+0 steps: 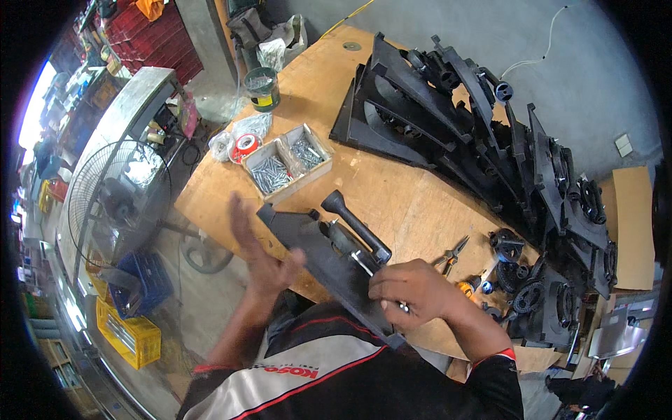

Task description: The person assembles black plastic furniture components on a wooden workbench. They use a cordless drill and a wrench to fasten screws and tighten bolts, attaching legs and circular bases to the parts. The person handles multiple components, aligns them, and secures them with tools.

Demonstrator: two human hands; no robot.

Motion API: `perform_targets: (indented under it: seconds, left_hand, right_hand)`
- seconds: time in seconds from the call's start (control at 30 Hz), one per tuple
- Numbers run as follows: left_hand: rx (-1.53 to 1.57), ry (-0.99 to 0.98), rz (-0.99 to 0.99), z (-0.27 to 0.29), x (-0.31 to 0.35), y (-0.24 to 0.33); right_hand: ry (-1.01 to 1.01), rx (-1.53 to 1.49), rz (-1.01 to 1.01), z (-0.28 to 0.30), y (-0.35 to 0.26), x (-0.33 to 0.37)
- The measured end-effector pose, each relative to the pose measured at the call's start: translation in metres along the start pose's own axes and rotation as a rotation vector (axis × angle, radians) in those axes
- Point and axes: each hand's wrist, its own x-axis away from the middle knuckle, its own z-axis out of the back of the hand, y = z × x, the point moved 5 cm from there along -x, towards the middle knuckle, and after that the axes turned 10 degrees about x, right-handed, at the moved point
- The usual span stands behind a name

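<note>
A flat black plastic panel (pixel 318 255) with a long black handle-like part (pixel 353 224) on it lies tilted at the near edge of the wooden table (pixel 392 196). My right hand (pixel 413 294) presses down on the panel's near end and grips a thin metal piece there. My left hand (pixel 260 255) is at the panel's left edge, fingers spread and palm toward it, thumb touching the panel.
A divided cardboard box of screws (pixel 287 164) sits just beyond the panel. Stacked black panels (pixel 448 119) fill the far right of the table. Pliers (pixel 453 253), an orange-handled tool (pixel 467 288) and black round parts (pixel 514 276) lie right. A floor fan (pixel 115 199) and crates stand left.
</note>
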Motion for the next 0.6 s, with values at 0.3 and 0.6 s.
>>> perform_targets:
  seconds: [0.3,0.6]
  left_hand:
    - [0.700,0.027,0.929,-0.061,0.005,-0.063]
    - [0.324,-0.620,0.863,-0.195,-0.041,-0.053]
  right_hand:
    - [0.546,-0.080,0.118,-0.006,-0.003,-0.008]
    - [1.071,-0.447,-0.347,0.029,0.054,0.009]
